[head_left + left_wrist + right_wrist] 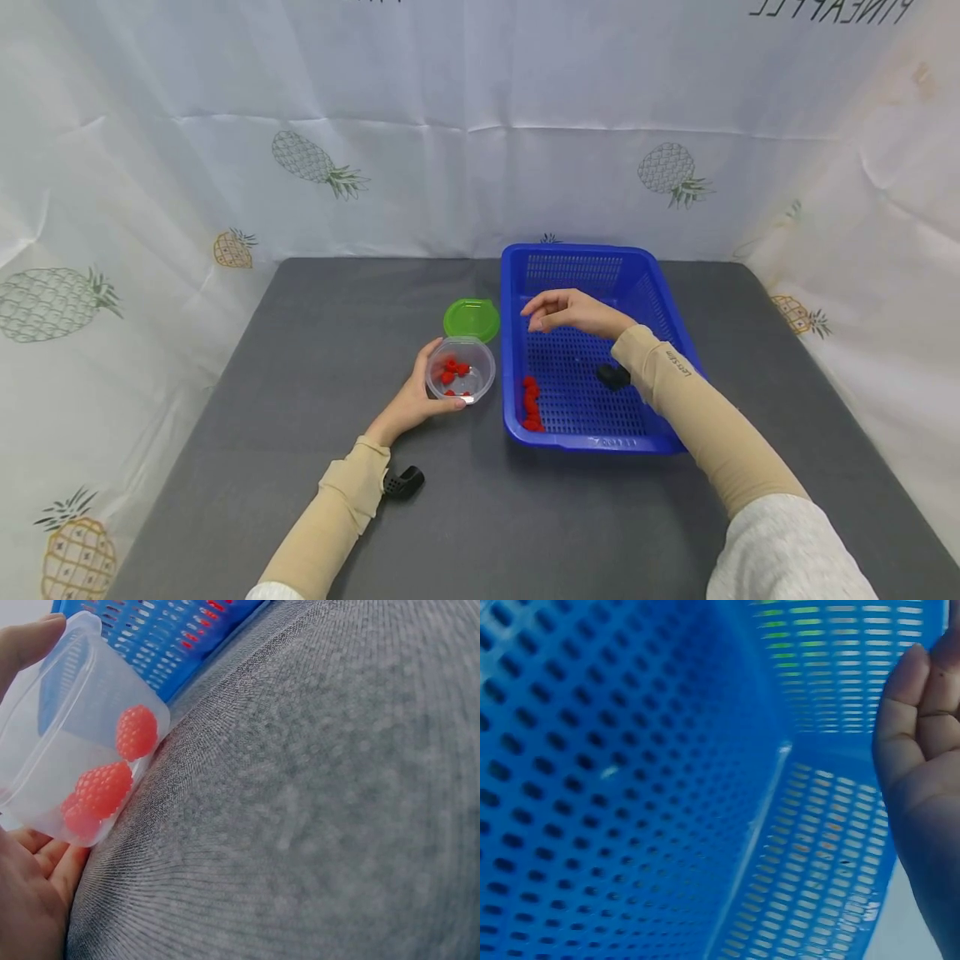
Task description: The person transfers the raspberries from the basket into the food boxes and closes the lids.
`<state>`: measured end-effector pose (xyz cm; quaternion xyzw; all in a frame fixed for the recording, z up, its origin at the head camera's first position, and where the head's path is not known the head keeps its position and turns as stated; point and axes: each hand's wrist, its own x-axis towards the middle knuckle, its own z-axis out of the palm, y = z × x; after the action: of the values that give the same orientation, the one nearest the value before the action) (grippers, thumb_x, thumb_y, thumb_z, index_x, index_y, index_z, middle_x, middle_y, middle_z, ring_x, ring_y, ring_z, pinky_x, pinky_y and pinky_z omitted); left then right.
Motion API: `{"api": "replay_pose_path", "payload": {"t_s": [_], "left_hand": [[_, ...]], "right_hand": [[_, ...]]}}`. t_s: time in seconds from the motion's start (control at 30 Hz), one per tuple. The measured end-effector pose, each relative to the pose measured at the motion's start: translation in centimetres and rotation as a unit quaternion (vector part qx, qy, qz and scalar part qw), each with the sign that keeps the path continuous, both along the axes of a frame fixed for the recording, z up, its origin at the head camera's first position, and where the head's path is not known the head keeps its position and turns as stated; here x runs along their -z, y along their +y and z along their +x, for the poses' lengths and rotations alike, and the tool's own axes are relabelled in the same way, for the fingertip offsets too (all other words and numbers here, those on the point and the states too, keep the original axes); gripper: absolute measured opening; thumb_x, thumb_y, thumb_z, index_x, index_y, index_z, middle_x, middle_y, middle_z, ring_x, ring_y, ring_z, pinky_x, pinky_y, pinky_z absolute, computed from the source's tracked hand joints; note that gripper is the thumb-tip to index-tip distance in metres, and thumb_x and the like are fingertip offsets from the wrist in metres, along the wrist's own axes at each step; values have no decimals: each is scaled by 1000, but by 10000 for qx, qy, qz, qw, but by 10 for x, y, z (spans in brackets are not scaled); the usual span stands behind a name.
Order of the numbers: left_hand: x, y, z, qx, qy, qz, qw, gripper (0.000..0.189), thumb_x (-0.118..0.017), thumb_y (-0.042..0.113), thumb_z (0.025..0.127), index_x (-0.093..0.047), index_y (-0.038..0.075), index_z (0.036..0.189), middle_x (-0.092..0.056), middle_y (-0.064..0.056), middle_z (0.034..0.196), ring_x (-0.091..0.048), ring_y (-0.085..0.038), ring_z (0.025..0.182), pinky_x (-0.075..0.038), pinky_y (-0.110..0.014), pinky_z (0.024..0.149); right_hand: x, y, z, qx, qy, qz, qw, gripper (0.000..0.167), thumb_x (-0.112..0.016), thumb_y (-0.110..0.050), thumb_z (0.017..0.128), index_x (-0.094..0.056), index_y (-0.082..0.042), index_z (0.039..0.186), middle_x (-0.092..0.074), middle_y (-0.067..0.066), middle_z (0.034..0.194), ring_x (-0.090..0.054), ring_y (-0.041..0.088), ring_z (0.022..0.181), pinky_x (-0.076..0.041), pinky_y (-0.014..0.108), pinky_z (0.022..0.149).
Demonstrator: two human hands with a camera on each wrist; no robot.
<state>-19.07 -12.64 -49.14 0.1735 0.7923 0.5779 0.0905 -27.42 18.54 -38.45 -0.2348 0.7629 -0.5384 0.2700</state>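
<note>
A clear plastic tub [480, 367] with several red raspberries [104, 789] inside stands on the dark tabletop. My left hand [414, 406] grips it, thumb at the near rim and fingers round the far side. My right hand [576, 313] hovers over the blue basket [511, 350], fingers loosely bent, and nothing shows in it. In the right wrist view its fingers [904, 712] reach along the basket's wall. More raspberries [531, 404] lie in a row along the basket's left side.
A green round lid [472, 319] lies just behind the tub, left of the basket. Black wrist devices show below the left wrist [403, 482] and beneath the right one. White pineapple-print cloth [465, 183] hangs at the back and sides of the grey table [330, 333].
</note>
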Motion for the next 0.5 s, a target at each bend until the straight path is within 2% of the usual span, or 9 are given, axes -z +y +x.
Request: {"api": "replay_pose_path", "payload": {"t_s": [0.1, 0.17, 0.33, 0.5], "left_hand": [[-1, 0, 0, 4, 32, -10, 10000, 102, -80, 24, 71, -12, 30, 147, -36, -9, 144, -34, -30, 134, -21, -53, 113], [-1, 0, 0, 9, 19, -21, 10000, 102, -81, 25, 71, -12, 29, 147, -35, -9, 145, -33, -29, 134, -20, -53, 113], [-3, 0, 0, 50, -12, -23, 10000, 102, -80, 25, 72, -12, 28, 147, -34, -10, 145, -33, -30, 134, -21, -54, 113], [-4, 1, 0, 61, -53, -1, 10000, 101, -79, 23, 72, -12, 26, 147, -35, -10, 146, -33, -30, 134, -20, -54, 113]], "right_hand": [[11, 1, -1, -238, -90, 493, 9985, 42, -60, -13, 89, -51, 7, 124, -67, -4, 95, -62, 28, 102, -45, 49, 95], [18, 0, -1, -389, -161, 820, 9957, 41, -61, -16, 89, -52, 4, 123, -66, -3, 95, -60, 30, 102, -47, 43, 92], [34, -1, -2, -653, -430, 1377, 9874, 36, -62, -19, 87, -56, 1, 116, -65, -2, 93, -58, 18, 89, -48, 30, 82], [47, -1, -3, -813, -797, 1580, 9809, 30, -63, -15, 86, -57, 0, 110, -64, -3, 87, -56, 11, 80, -49, 26, 77]]}}
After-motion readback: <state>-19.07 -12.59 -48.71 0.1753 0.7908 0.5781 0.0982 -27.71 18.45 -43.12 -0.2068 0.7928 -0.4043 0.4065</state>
